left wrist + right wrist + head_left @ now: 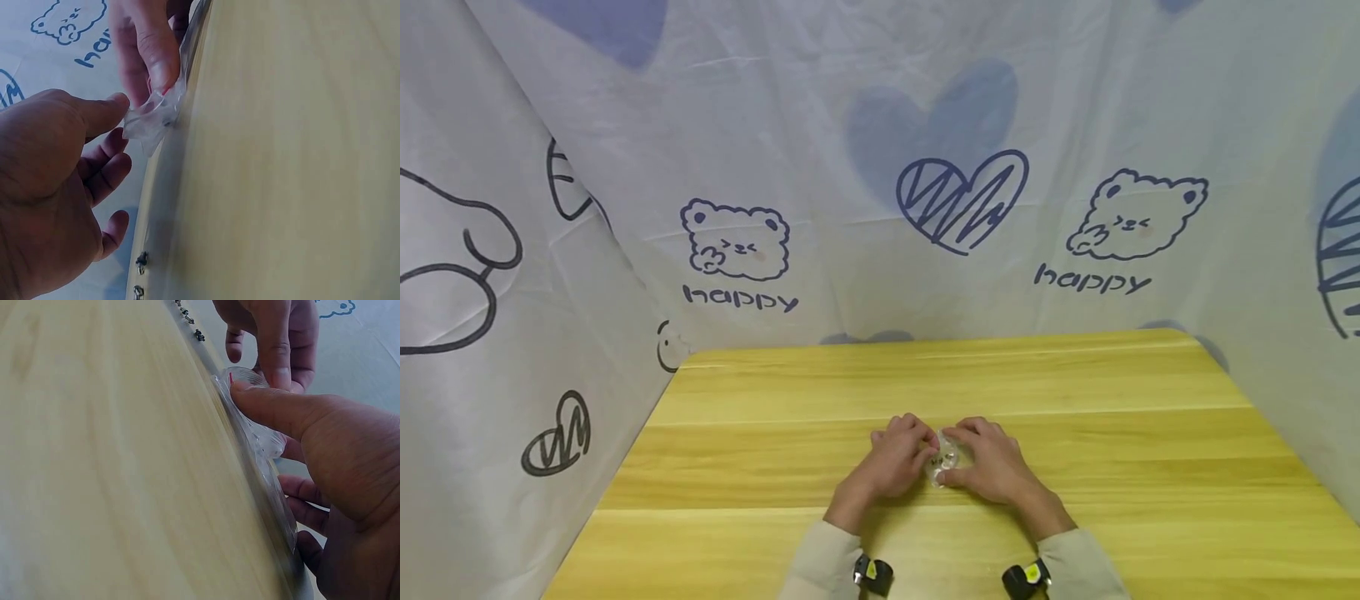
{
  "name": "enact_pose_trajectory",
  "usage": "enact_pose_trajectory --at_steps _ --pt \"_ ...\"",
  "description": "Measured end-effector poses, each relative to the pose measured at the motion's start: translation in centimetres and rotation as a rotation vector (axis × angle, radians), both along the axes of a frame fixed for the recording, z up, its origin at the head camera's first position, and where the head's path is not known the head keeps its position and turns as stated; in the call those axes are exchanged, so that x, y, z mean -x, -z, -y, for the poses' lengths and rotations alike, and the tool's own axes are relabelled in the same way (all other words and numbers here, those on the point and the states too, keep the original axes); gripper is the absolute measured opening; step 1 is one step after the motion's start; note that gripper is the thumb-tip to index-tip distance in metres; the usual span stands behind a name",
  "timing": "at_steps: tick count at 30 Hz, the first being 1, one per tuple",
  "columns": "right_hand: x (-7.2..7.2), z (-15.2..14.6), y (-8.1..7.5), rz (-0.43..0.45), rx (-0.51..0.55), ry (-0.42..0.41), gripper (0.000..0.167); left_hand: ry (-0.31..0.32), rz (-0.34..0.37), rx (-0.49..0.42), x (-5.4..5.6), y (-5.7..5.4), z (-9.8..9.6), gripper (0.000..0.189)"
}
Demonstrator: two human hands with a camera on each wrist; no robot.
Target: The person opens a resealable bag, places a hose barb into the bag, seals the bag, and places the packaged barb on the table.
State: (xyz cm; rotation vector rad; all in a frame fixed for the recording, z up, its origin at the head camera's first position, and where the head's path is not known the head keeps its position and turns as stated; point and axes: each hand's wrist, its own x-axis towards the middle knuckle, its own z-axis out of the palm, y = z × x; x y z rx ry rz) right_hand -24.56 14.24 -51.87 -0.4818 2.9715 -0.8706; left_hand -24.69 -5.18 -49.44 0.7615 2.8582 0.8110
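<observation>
A small clear plastic zip bag (pixel 940 477) with a red line near its mouth is between the two hands, low over the table; small dark bits show at it in the head view. My left hand (pixel 895 460) pinches one edge of the bag with thumb and forefinger, the other fingers loosely bent. From the other side my right hand (pixel 997 465) grips the bag (pixel 267 439), its thumb pressed on the plastic near the red line. Small dark metal pieces (pixel 142 260) lie on the table near the left hand; the head view does not show them clearly.
The yellow wood-grain table (pixel 737 467) extends around both hands. White cloth (pixel 842 275) printed with hearts and bears hangs behind it and at both sides. Each wrist wears a black camera strap (pixel 874 575) over a light sleeve.
</observation>
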Motion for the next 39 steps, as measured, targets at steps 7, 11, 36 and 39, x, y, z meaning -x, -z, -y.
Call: enact_pose_trajectory --at_steps 7,11,36,39 --pt "0.0 -0.1 0.1 -0.007 0.014 -0.004 0.067 0.005 0.015 0.019 0.1 0.0 -0.7 0.012" --pt "0.1 -0.1 0.2 -0.006 0.014 -0.01 0.066 0.015 0.022 -0.001 0.0 0.1 -0.8 0.011" --pt "0.1 -0.1 0.0 -0.01 0.009 -0.014 0.069 -0.127 0.105 -0.148 0.1 -0.2 4.9 0.025" --pt "0.1 0.0 0.1 -0.016 0.007 -0.012 0.069 -0.138 0.108 -0.139 0.0 -0.1 5.6 0.025"
